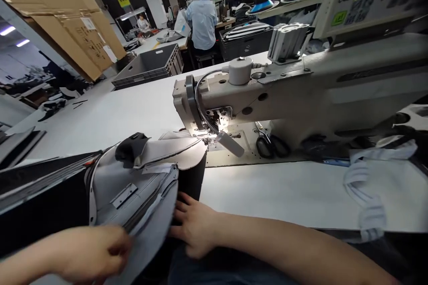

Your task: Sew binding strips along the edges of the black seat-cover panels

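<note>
Starting at left, find the left hand (95, 251) with fingers curled into a loose fist over the near part of the grey sewn piece (143, 189) (too blurred to tell about any cloth pinched inside); from those knuckles, follow the grey sewn piece up and rightward to the lit needle end of the sewing machine (284, 98); judge it soft and floppy in the panels, stiffer along the seams, fairly light for its bulk, hardly fragile, probably not slippery; best to take hold by the seamed edges, clear of the needle; just beside its curved right edge, note the right hand (199, 227), fingers forward and slightly spread, tips partly hidden at that edge; cannot tell gripping from mere resting; farther right, see black-handled scissors (269, 142), then a striped ribbon (372, 213).
</note>
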`<action>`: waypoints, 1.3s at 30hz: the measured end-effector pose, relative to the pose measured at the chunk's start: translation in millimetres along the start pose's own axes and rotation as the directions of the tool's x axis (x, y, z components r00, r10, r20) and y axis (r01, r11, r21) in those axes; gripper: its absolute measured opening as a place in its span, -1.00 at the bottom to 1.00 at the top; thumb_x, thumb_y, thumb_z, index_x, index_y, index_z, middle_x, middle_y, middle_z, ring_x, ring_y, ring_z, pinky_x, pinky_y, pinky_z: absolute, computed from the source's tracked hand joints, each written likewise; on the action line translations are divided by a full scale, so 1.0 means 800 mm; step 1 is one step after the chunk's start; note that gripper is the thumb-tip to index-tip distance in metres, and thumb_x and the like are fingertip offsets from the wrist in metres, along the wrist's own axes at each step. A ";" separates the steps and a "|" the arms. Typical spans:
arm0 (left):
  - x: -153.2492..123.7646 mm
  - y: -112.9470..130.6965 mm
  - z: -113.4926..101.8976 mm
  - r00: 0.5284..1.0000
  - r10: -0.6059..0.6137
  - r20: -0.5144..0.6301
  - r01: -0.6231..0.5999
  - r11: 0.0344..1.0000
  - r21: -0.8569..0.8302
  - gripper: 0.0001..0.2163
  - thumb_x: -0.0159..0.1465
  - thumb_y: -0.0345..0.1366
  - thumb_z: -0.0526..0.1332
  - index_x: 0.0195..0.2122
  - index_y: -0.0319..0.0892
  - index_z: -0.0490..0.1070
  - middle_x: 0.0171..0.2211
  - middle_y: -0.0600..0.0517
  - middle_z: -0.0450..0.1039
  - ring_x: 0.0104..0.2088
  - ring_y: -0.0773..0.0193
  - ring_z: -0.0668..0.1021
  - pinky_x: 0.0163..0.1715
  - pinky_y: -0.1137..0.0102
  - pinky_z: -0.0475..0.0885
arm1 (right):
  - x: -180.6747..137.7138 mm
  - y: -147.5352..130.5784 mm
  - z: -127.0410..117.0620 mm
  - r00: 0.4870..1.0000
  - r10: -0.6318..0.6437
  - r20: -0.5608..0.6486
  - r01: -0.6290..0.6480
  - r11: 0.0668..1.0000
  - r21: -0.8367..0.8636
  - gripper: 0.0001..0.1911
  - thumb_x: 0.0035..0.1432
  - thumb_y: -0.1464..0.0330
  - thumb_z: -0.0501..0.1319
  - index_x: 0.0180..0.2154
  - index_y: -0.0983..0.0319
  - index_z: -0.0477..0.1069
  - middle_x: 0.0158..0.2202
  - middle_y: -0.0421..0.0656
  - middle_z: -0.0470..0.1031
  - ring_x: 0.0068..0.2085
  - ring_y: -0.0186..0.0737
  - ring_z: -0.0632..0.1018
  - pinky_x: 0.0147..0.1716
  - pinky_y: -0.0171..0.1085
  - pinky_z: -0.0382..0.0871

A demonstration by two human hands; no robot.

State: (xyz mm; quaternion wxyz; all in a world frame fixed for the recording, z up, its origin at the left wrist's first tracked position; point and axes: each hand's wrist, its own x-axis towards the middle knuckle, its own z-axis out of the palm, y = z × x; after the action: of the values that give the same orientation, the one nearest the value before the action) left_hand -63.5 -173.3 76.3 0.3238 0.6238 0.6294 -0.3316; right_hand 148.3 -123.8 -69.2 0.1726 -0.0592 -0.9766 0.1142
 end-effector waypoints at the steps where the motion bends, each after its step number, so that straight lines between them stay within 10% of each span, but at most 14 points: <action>1: 0.004 0.025 -0.026 0.991 0.116 0.067 -0.112 0.992 -0.054 -0.81 0.15 -0.21 0.01 -0.49 -0.15 0.31 -0.54 0.08 0.38 -0.54 0.28 0.45 -0.56 0.45 0.32 | -0.011 0.004 -0.004 0.998 -0.053 0.036 0.052 0.999 0.011 -0.40 -0.05 0.24 0.29 0.08 0.14 0.35 0.03 -0.01 0.41 0.08 0.03 0.36 0.17 0.08 0.06; 4: 0.041 0.093 -0.094 0.874 0.388 -0.292 -0.395 0.918 0.039 -0.69 0.26 -0.13 -0.06 -0.56 -0.17 0.14 -0.56 0.08 0.24 -0.52 0.32 0.33 -0.50 0.42 0.21 | -0.020 0.027 -0.014 0.992 -0.093 0.082 0.094 0.996 -0.006 -0.53 -0.03 0.26 0.28 -0.03 0.21 0.44 -0.09 -0.03 0.49 0.00 0.03 0.40 0.16 0.10 0.05; 7: 0.103 0.130 -0.128 0.806 0.392 -0.444 -0.360 0.919 0.159 -0.68 0.26 -0.19 -0.06 -0.62 -0.17 0.02 -0.64 0.11 0.11 -0.57 0.36 0.20 -0.54 0.39 0.06 | -0.006 0.060 -0.019 0.996 -0.067 0.057 0.070 0.996 -0.048 -0.63 0.03 0.18 0.26 -0.17 0.27 0.51 -0.21 -0.04 0.52 -0.08 0.03 0.42 0.08 0.06 0.18; 13: 0.161 0.126 -0.125 0.805 0.348 -0.481 -0.224 0.929 0.296 -0.71 0.25 -0.31 -0.05 -0.63 -0.18 0.13 -0.63 0.06 0.18 -0.56 0.32 0.25 -0.54 0.36 0.02 | 0.016 0.094 -0.013 0.991 0.130 -0.013 -0.130 0.984 -0.121 -0.81 0.11 0.50 0.11 -0.33 0.34 0.51 -0.25 0.01 0.53 -0.18 -0.07 0.49 -0.28 -0.18 0.39; 20: 0.168 0.113 -0.095 0.811 0.404 -0.424 -0.196 0.870 0.453 -0.85 0.20 -0.45 0.05 -0.46 -0.23 0.36 -0.40 -0.09 0.43 -0.33 0.12 0.46 -0.42 0.35 0.21 | -0.035 0.072 -0.017 0.988 0.009 -0.155 -0.065 0.930 -0.362 -0.75 0.20 0.56 0.02 -0.22 0.42 0.47 -0.19 0.08 0.54 -0.17 -0.08 0.55 -0.11 -0.14 0.41; 28: 0.205 0.126 -0.113 0.887 0.104 -0.450 -0.089 0.995 0.052 -0.53 0.23 0.13 -0.01 -0.57 -0.16 0.29 -0.58 0.00 0.38 -0.51 0.18 0.45 -0.56 0.36 0.19 | -0.049 0.061 -0.008 0.950 0.143 -0.279 -0.241 0.900 -0.363 -0.65 0.25 0.47 0.02 0.00 0.42 0.41 0.00 0.13 0.47 -0.01 0.11 0.50 -0.06 0.05 0.41; 33: 0.204 0.130 -0.099 0.790 0.138 -0.597 0.010 0.971 0.239 -0.73 0.30 -0.21 -0.03 -0.21 -0.23 0.40 -0.41 -0.08 0.47 -0.42 0.09 0.54 -0.47 0.32 0.35 | -0.042 0.060 -0.008 0.948 0.090 -0.304 -0.213 0.891 -0.400 -0.69 0.20 0.52 0.01 -0.14 0.47 0.48 -0.10 0.18 0.52 -0.09 0.10 0.56 -0.14 -0.03 0.47; 39: 0.202 0.120 -0.086 0.616 0.494 -0.614 -0.229 0.858 0.461 -0.60 0.25 -0.56 -0.09 0.06 -0.22 0.30 -0.09 -0.14 0.39 -0.06 0.13 0.46 -0.08 0.28 0.41 | -0.053 0.061 -0.016 0.954 0.083 -0.289 -0.198 0.897 -0.396 -0.68 0.20 0.51 0.03 -0.12 0.46 0.48 -0.10 0.15 0.53 -0.09 0.07 0.56 -0.13 -0.05 0.47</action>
State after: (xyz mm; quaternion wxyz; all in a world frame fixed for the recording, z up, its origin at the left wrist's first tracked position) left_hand 31.0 -24.5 -18.4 0.0028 0.8632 0.4964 -0.0922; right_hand 195.9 -80.4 -83.2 0.2759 -0.1807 -0.9392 -0.0955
